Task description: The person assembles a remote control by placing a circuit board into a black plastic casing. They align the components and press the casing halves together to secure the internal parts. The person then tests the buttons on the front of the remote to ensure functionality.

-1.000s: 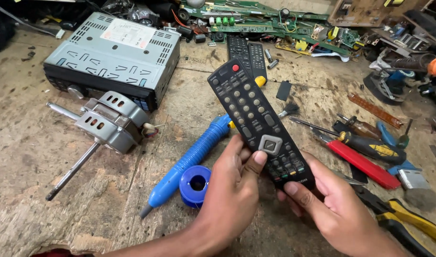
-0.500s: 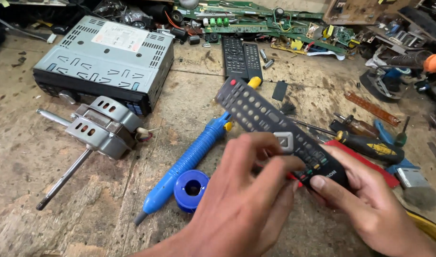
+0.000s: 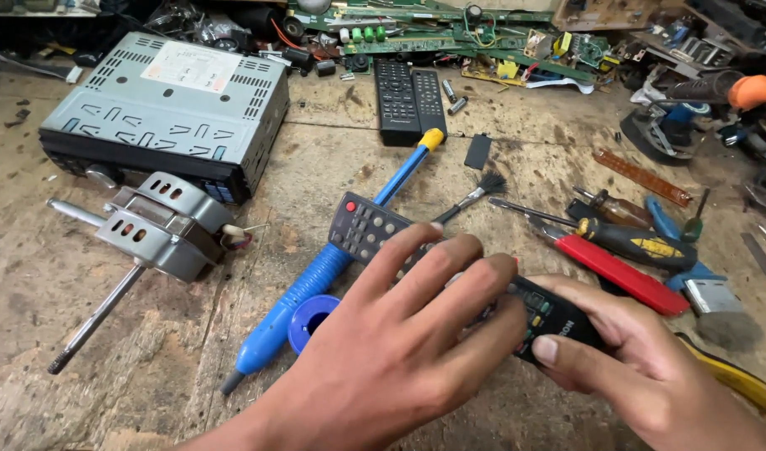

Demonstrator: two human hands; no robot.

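Observation:
A black remote control [image 3: 368,227] with a red button lies nearly flat across the wooden workbench [image 3: 316,134], its top end pointing left. My left hand [image 3: 408,334] lies spread over its middle, fingers covering the keys. My right hand [image 3: 625,367] grips its lower end, thumb pressed on the front. Just left of my left hand lie a blue desoldering pump [image 3: 316,284] and a blue solder spool [image 3: 306,324].
A grey car stereo unit [image 3: 166,100] and a small motor with a long shaft [image 3: 149,225] sit at left. Two more remotes [image 3: 408,100] and circuit boards [image 3: 450,33] lie at the back. Screwdrivers [image 3: 625,238], a red-handled tool [image 3: 617,271], a brush [image 3: 471,198] and pliers crowd the right.
The remote was held upright facing me; now it is turned sideways and lowered to the bench. My left hand has moved over its face. The view has shifted.

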